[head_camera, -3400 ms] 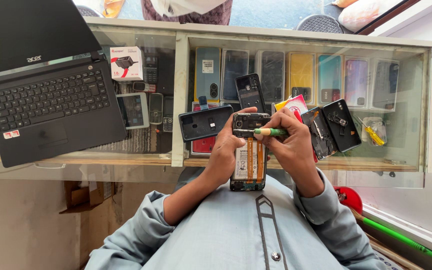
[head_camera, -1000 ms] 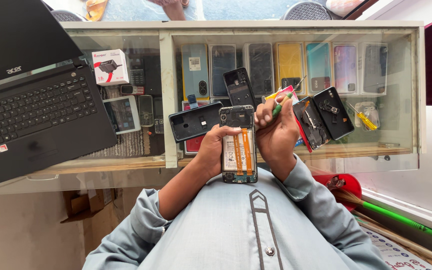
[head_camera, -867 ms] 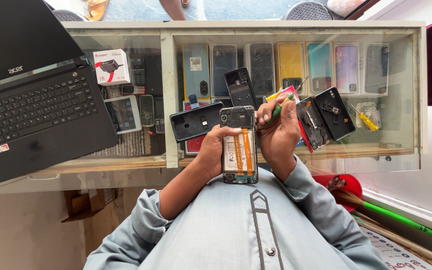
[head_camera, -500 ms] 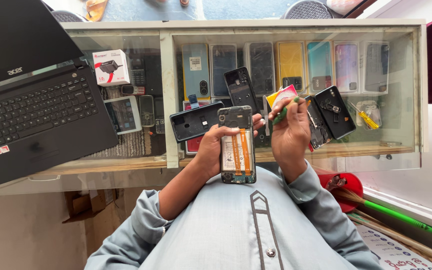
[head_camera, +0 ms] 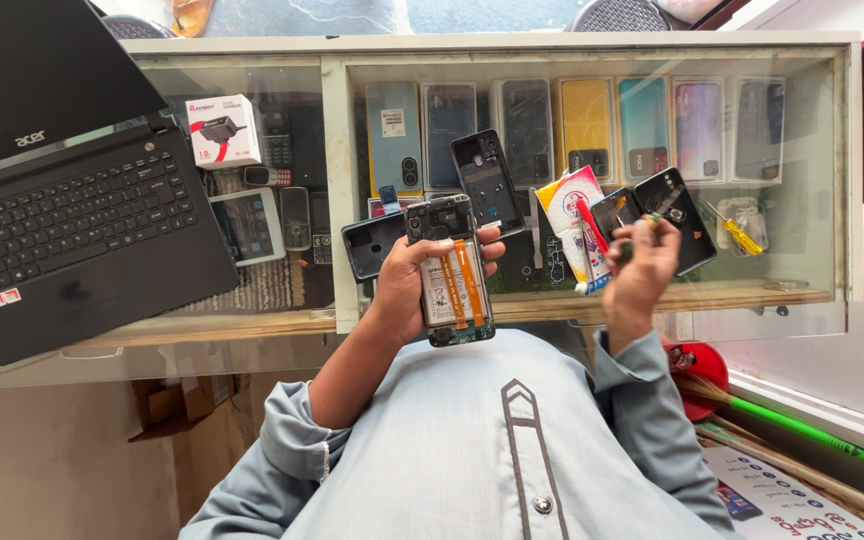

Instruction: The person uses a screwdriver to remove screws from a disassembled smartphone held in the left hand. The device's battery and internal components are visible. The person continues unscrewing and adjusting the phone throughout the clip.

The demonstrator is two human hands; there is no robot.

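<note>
My left hand (head_camera: 404, 285) holds an opened phone (head_camera: 454, 278) upright over the glass counter's near edge. Its back is off, showing the battery and orange flex strips. My right hand (head_camera: 638, 278) is off to the right of the phone, fingers closed around a thin green-handled screwdriver (head_camera: 654, 217). Only a bit of that tool shows above the fingers. This hand hovers just in front of a black phone back cover (head_camera: 680, 205) and a white and red packet (head_camera: 570, 222) lying on the glass.
A black laptop (head_camera: 72, 230) lies open at the left of the glass display counter (head_camera: 337, 180), which holds several phones. On the glass lie a white charger box (head_camera: 222, 130), two more black back covers (head_camera: 487, 180) (head_camera: 370, 245) and a yellow-handled screwdriver (head_camera: 734, 230).
My right hand has left the opened phone and swung right with the screwdriver, toward the black back cover. My left hand keeps the phone in about the same place.
</note>
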